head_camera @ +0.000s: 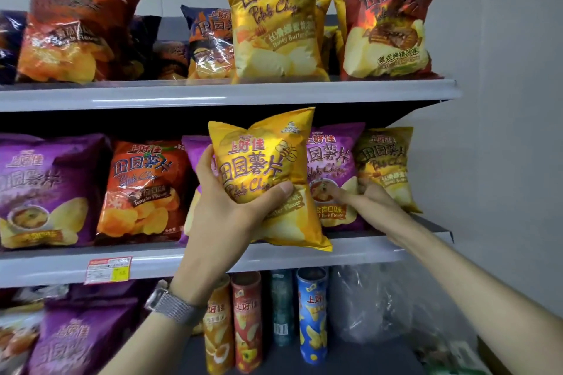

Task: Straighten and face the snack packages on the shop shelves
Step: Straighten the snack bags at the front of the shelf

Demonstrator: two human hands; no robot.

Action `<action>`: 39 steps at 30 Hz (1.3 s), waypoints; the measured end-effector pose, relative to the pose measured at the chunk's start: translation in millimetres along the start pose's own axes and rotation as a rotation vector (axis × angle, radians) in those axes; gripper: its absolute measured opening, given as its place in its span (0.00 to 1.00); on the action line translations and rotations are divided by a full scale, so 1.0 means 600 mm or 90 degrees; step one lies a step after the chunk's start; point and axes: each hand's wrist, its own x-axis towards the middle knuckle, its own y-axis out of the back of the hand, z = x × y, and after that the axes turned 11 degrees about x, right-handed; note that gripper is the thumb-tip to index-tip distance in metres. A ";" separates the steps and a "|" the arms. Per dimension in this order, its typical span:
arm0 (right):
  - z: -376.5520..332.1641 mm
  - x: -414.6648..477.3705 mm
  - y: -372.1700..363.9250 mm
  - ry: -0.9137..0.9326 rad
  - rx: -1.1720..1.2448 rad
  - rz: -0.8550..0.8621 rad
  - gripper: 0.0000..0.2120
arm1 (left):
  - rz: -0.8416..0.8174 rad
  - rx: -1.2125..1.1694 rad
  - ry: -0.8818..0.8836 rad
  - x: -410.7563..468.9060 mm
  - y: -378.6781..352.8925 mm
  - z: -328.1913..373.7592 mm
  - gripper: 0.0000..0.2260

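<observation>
light: bright, even | glare: foil bags (275, 18) | blur: left edge, soft

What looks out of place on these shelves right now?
The yellow bag held in the left hand tilts in front of a purple bag, not by the matching bag at far right. On the top shelf, the orange bag at left leans askew.

Chip bags (146, 189) on shelves (61, 265) above canisters (312, 313)
</observation>
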 end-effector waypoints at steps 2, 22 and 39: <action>0.002 -0.018 0.009 0.094 -0.014 0.163 0.32 | -0.020 0.025 -0.014 -0.005 -0.023 0.010 0.53; 0.012 -0.086 0.199 0.120 0.123 0.187 0.22 | -0.296 0.025 -0.085 0.020 -0.320 0.081 0.50; 0.061 -0.022 0.234 0.008 -0.201 0.109 0.28 | -0.371 0.164 0.004 0.034 -0.361 0.058 0.44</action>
